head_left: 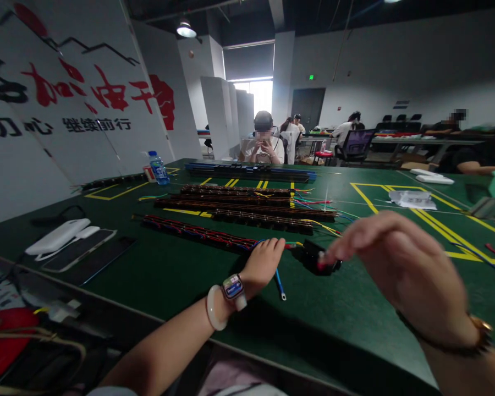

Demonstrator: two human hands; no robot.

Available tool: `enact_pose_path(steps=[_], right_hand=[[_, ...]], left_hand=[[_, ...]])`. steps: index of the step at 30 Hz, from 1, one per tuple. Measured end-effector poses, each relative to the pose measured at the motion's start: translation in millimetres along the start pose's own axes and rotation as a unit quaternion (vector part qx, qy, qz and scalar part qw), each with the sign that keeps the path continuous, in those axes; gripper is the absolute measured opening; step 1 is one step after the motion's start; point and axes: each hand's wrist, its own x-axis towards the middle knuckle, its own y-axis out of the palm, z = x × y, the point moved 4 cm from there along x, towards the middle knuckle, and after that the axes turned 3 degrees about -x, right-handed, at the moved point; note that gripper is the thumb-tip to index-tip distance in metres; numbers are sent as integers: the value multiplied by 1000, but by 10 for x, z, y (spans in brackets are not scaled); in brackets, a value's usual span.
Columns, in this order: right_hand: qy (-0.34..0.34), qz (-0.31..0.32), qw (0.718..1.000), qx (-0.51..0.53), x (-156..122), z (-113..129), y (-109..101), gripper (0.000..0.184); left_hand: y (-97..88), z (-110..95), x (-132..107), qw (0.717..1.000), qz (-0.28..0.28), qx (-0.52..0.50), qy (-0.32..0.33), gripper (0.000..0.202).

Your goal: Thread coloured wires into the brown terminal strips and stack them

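My left hand (265, 265) is closed over the right end of a long bundle of red and blue wires (198, 231) in a black strip. From under it a blue wire with a metal ring lug (280, 286) sticks out toward me. Green and yellow wire ends (293, 243) run on to a small black block (312, 256). Over that block reaches my right hand (408, 275), its fingers bent and drawn together, the tips at a red spot (322, 263). Blur hides what, if anything, they pinch.
Several similar wired strips (239, 203) lie behind, with blue-black rails (247, 170) beyond. A bottle (159, 168), a white power bank (60, 236) and two phones (94, 261) are on the left. A plastic packet (412, 199) lies right. A person (264, 143) sits opposite.
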Motion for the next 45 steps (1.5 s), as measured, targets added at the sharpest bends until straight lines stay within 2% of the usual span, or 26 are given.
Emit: enact_pose_path(steps=[2, 3, 6, 7, 9, 12, 14, 17, 19, 21, 23, 26, 28, 29, 31, 33, 35, 37, 39, 40, 42, 45], right_hand=[[54, 41, 997, -45, 229, -384, 69, 23], [78, 71, 988, -115, 319, -622, 113, 25], [96, 149, 943, -283, 431, -1310, 263, 28], [96, 188, 925, -315, 414, -1491, 331, 29], [91, 228, 893, -378, 353, -1717, 438, 30], [92, 240, 870, -420, 289, -1761, 534, 39], [100, 246, 869, -418, 283, -1707, 564, 47], [117, 253, 866, -415, 289, -1661, 580, 56], [122, 256, 861, -421, 277, -1659, 591, 58], [110, 266, 855, -431, 254, -1649, 612, 62], [99, 281, 851, -433, 232, -1618, 636, 66], [117, 302, 852, -411, 227, -1562, 656, 61], [136, 303, 855, -399, 239, -1531, 660, 60], [144, 299, 854, -400, 246, -1520, 660, 61], [152, 288, 852, -411, 250, -1503, 661, 63], [159, 288, 845, -421, 233, -1498, 668, 62], [150, 304, 834, -435, 210, -1490, 690, 60], [132, 318, 822, -453, 205, -1478, 708, 55], [152, 313, 823, -448, 227, -1485, 692, 41], [185, 306, 831, -426, 241, -1500, 670, 42], [258, 301, 850, -346, 260, -1531, 626, 57], [282, 337, 864, -248, 260, -1535, 605, 69]], left_hand=[[102, -38, 18, 998, 44, 33, 36, 37], [152, -76, 7, 996, 54, 46, 52, 38], [277, -232, -72, 994, 40, 66, 82, 47], [313, -282, -103, 993, 34, 74, 83, 50], [367, -358, -158, 989, 34, 128, 64, 55], [331, -398, -222, 980, 54, 191, 2, 50], [201, -393, -274, 981, 72, 175, -30, 50], [-96, -382, -379, 992, 97, 78, -3, 54], [-311, -347, -460, 995, 101, -18, 16, 48], [-480, -256, -532, 991, 98, -90, -18, 43], [-594, -153, -583, 989, 71, -120, -55, 38], [-606, 4, -624, 979, 60, -154, -118, 29], [-500, 95, -642, 949, 101, -228, -191, 23], [-426, 126, -654, 916, 124, -299, -237, 21], [-275, 125, -670, 809, 147, -479, -308, 20], [-169, 80, -657, 700, 134, -616, -335, 17], [-96, 45, -634, 633, 111, -681, -352, 12], [-36, 18, -606, 590, 105, -710, -369, 11], [15, -8, -564, 559, 106, -730, -378, 17], [38, -19, -538, 551, 105, -736, -379, 21], [85, -36, -484, 543, 99, -743, -379, 31], [167, -61, -412, 540, 79, -749, -377, 37]])
